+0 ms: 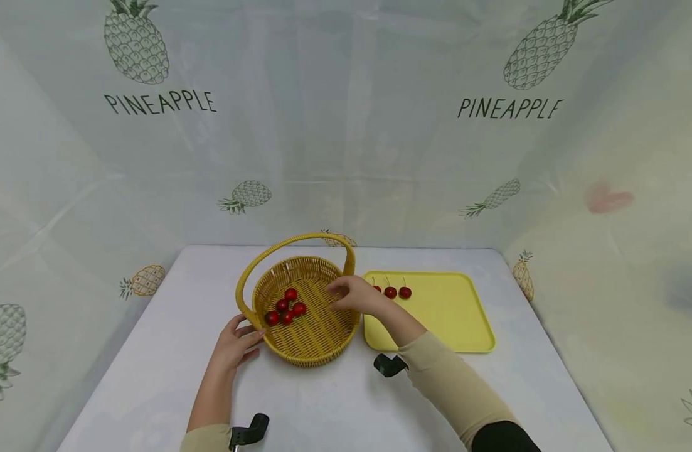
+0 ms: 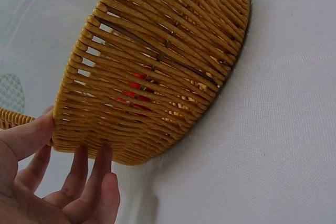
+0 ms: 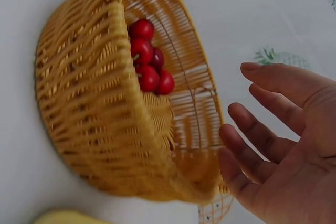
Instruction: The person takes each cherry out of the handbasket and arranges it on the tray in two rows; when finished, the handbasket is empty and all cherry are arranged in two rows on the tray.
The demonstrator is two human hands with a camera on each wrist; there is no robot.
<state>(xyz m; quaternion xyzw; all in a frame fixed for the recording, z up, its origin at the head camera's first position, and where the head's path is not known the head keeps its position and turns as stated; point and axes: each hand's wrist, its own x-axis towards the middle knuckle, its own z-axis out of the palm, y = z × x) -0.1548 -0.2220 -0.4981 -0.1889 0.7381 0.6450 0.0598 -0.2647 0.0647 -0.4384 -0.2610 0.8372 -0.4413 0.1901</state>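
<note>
A yellow wicker basket (image 1: pixel 312 342) with a tall arched handle (image 1: pixel 292 240) stands on the table, several red cherries (image 1: pixel 287 306) grouped in its left half. At the basket's left side my left hand (image 1: pixel 233 342) grips the wall near the handle's base. In the left wrist view, the thumb (image 2: pixel 32 135) lies at the rim and the fingers (image 2: pixel 79 174) bend against the outside weave. Over the basket's right part hovers my right hand (image 1: pixel 354 295). The right wrist view shows that hand (image 3: pixel 294 140) with loosely spread fingers and nothing in them; the cherries (image 3: pixel 149 66) lie beyond the near rim.
To the basket's right lies a yellow tray (image 1: pixel 441 320) with three stemmed cherries (image 1: pixel 390 292) along its back left; the right forearm crosses the tray's left edge. A white cloth printed with pineapples (image 1: pixel 137 47) rises behind the white table (image 1: pixel 125 376).
</note>
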